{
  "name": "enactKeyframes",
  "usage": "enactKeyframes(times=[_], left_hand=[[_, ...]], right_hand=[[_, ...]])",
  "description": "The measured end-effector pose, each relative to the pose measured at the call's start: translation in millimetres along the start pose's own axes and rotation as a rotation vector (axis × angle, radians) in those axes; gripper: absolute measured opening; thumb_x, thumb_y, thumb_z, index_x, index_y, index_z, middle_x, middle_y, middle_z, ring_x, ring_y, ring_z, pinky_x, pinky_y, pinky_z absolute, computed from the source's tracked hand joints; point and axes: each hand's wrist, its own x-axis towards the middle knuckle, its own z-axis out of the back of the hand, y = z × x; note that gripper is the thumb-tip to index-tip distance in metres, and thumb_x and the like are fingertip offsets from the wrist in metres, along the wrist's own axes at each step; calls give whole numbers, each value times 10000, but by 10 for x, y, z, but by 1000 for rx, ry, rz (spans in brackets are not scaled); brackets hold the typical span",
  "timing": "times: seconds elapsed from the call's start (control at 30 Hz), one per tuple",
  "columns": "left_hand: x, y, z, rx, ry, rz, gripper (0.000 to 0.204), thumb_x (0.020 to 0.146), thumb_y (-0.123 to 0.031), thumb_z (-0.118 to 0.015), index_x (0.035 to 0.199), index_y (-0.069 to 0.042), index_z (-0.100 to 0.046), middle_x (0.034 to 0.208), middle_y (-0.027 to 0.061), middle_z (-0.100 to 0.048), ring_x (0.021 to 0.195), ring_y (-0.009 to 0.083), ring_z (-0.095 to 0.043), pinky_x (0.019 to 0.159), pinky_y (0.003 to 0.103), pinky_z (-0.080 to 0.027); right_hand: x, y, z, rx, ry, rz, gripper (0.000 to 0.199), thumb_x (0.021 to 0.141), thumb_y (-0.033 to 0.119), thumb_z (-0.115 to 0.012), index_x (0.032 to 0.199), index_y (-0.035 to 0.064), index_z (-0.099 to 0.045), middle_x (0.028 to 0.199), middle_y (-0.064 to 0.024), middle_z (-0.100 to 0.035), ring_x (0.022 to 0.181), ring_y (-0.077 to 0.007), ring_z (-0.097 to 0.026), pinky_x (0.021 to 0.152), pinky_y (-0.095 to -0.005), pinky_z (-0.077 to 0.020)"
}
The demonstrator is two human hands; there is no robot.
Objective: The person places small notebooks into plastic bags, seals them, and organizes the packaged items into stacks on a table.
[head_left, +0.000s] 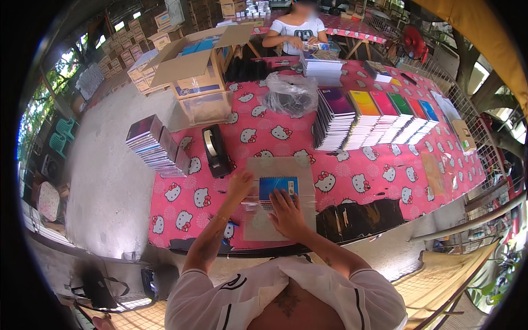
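Observation:
A blue spiral notebook (pixel 269 184) lies on a clear plastic sheet or bag (pixel 258 226) in front of me. My right hand (pixel 287 212) rests flat on the notebook's lower part, fingers spread. My left hand (pixel 240 184) is just left of the notebook, over the sheet's left edge. Its fingers are curled in and slightly blurred, and what they hold, if anything, cannot be made out. Beyond that hand stands a black tape dispenser (pixel 218 157) with a roll of tape. A blue pen-like item (pixel 233 224) lies beside my left forearm.
Notebook stacks in several colours (pixel 366 124) stand at the right, another stack (pixel 155 148) at the left edge. A crumpled plastic bag (pixel 294 94) and an open carton (pixel 199 77) lie beyond. Across the pink table (pixel 352 162), a person (pixel 300 30) handles items. Black torn patch (pixel 363 219) marks the near edge.

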Motion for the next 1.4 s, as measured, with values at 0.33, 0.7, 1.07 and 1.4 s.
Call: enactKeyframes(times=[0.33, 0.7, 1.07, 1.4], left_hand=[[1004, -246, -652, 678, 368, -587, 167, 799, -172, -690, 804, -7, -714, 903, 199, -692, 891, 377, -675, 771, 456, -552], [949, -382, -670, 567, 377, -526, 181, 789, -198, -701, 857, -31, -705, 975, 190, -692, 916, 383, -672, 780, 472, -550], [863, -402, -647, 679, 204, -618, 176, 800, -189, -696, 891, -40, -675, 1044, 190, -667, 1026, 362, -640, 909, 511, -487], [1012, -308, -770, 720, 276, -676, 253, 768, -212, -729, 950, -65, -632, 910, 129, -691, 913, 355, -667, 849, 491, -490]], right_hand=[[-22, -47, -81, -7, -62, 3, 563, 863, 265, -657, 1382, 97, -520, 1438, -102, -475, 1360, -294, -424, 1112, -562, -295], [-5, -79, -60, -5, -77, -3, 538, 865, 231, -652, 1370, 94, -528, 1423, -106, -489, 1348, -289, -438, 1108, -560, -302], [-8, -102, -76, -9, -77, 4, 539, 841, 207, -659, 1356, 96, -543, 1422, -105, -491, 1353, -292, -435, 1094, -563, -327], [-13, -141, -118, 0, -83, -11, 549, 841, 213, -656, 1365, 102, -537, 1426, -99, -487, 1359, -286, -423, 1107, -554, -305]])
